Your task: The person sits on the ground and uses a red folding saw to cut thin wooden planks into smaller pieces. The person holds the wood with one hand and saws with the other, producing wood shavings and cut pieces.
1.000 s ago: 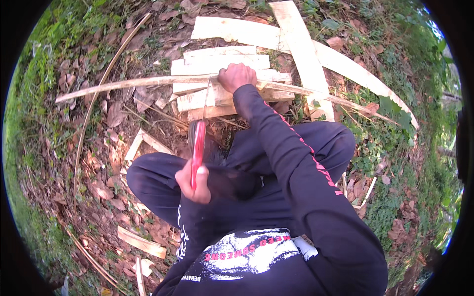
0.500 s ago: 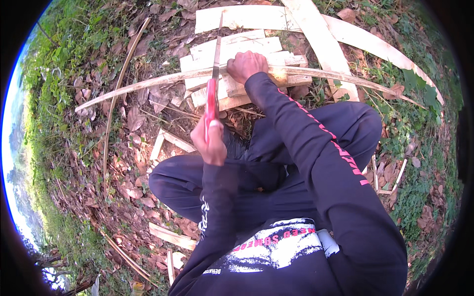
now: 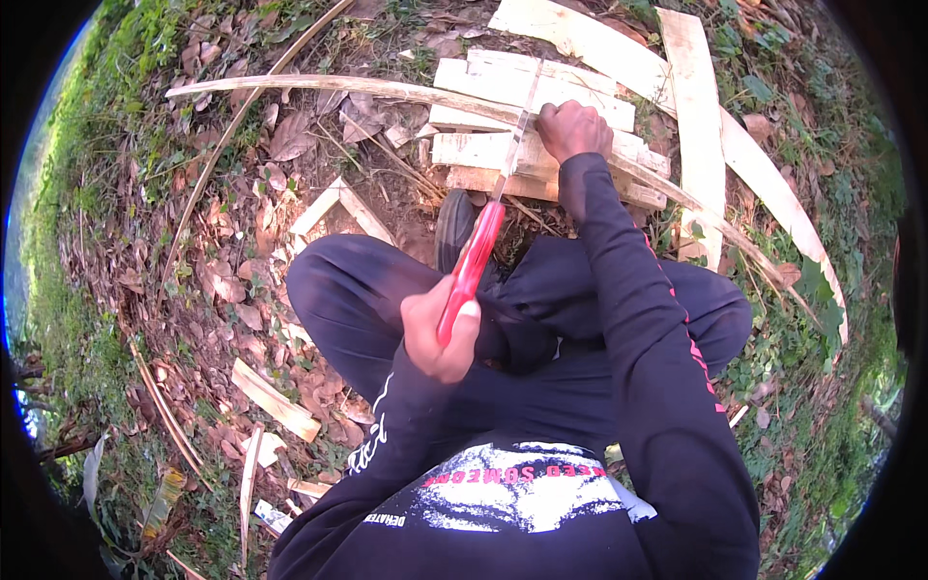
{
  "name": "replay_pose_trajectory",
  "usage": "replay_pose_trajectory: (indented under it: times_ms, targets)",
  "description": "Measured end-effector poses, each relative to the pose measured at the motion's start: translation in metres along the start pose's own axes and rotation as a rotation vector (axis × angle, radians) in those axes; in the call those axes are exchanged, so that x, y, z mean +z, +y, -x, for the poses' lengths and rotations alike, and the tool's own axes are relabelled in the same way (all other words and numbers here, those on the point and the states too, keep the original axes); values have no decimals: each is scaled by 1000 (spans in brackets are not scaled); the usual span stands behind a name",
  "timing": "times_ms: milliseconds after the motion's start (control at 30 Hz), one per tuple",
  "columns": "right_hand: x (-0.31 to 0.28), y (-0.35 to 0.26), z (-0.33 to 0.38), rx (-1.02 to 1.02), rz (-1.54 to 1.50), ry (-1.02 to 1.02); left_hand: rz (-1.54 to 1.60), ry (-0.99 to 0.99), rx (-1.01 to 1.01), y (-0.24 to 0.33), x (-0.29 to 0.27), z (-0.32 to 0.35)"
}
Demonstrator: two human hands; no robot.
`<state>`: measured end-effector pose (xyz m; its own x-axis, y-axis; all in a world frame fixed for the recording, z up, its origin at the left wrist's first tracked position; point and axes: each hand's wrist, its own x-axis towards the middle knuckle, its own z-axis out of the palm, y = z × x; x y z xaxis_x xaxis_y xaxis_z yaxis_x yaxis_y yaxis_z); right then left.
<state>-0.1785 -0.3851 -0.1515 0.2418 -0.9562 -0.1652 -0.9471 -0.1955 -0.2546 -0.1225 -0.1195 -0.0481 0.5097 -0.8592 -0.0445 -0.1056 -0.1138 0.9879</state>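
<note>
My left hand (image 3: pixel 440 329) is closed around the red handle of a hand saw (image 3: pixel 474 259). The narrow blade points away from me and lies across a long, thin wooden strip (image 3: pixel 358 88), just left of my other hand. With its fingers curled over, my right hand (image 3: pixel 574 131) presses that strip down against a stack of pale boards (image 3: pixel 483 152). The strip runs from the far left, over the stack, down to the right. The blade's teeth and any cut are too small to make out.
Beyond the stack, two wide pale planks (image 3: pixel 691 116) cross. Another thin strip (image 3: pixel 208 174) lies to the left. Offcuts (image 3: pixel 275 398) and a joined corner of short sticks (image 3: pixel 338 201) rest on leaf litter. My crossed legs (image 3: pixel 358 300) are close below the stack.
My left hand has drawn the saw back toward my body, and the blade has tilted to the right. My right hand stays closed on the strip. The whole view has turned somewhat.
</note>
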Motion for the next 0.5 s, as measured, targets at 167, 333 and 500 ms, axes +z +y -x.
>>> replay_pose_trajectory:
  times_ms: [167, 333, 500]
  targets:
    - [3, -6, 8, -1, 47, -15, -77, 31, 56, -5, 19, -60]
    - [7, -3, 1, 48, 91, 53, 25, -26, -5, 10, -13, 4]
    - [1, -9, 9, -7, 140, 53, -74, -15, 94, -22, 12, -60]
